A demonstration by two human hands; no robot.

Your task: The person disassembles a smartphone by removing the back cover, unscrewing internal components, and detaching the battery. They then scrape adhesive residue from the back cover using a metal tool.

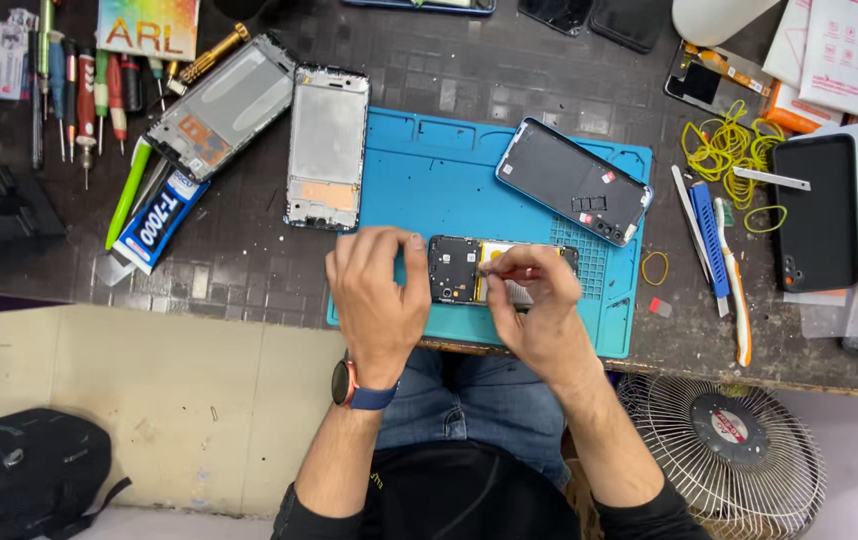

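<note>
The blue work mat (449, 170) serves as the landmark. At its near edge lies an opened phone (469, 270) with its back off, circuit board and yellow-taped battery exposed. The left hand (377, 295), a watch on its wrist, rests on the mat's near-left part with fingers loosely together, the thumb and fingertips touching the phone's left end, seemingly to keep it from sliding. The right hand (539, 300) sits over the phone's right half, thumb and forefinger pinched on a thin red-handled tool (509, 271) laid low across the board; what its tip touches is too small to tell.

Toward the mat's far-right corner lies a phone back cover (574, 180), tilted, set within reach but out of the way. Just left of the mat are two bare phone frames (324, 145), and beyond them a glue tube (154, 225) and a row of screwdrivers (79, 85). Right of the mat lie a toothbrush (734, 280), yellow rubber bands (724, 150) and a black phone case (814, 210). Below the mat's near-right corner stands a fan grille (724, 450).
</note>
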